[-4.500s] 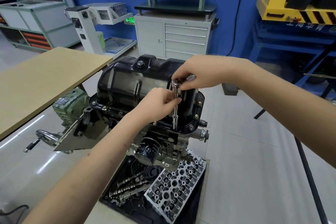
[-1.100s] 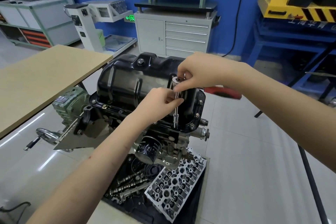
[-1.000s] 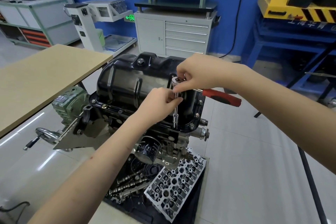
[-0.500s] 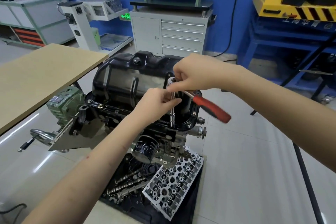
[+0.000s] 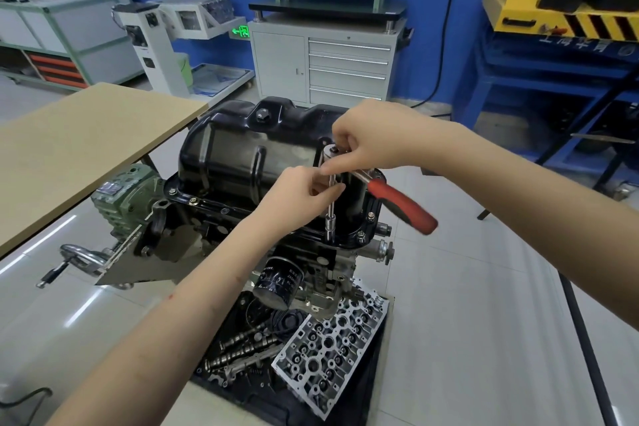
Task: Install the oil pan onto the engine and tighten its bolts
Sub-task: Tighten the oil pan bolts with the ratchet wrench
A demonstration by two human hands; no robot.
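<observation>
Since previous frames, ratchet handle [image 5: 403, 206] swings from far side toward viewer. Right hand [image 5: 371, 140] grips ratchet head; left hand [image 5: 304, 195] pinches extension [image 5: 331, 207]. Oil pan [image 5: 249, 156] seated on engine [image 5: 311, 259]; near-flange bolt under tightening, others unverified. Open floor rightward for swing.

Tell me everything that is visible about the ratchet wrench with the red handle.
The ratchet wrench with the red handle has a shiny metal head and a long thin metal extension bar that stands nearly upright, ending in a socket low on the flange of the glossy black oil pan. The red and black handle points right and toward the camera, slightly blurred. The right hand grips the head from above; the left hand pinches the bar midway.
</observation>
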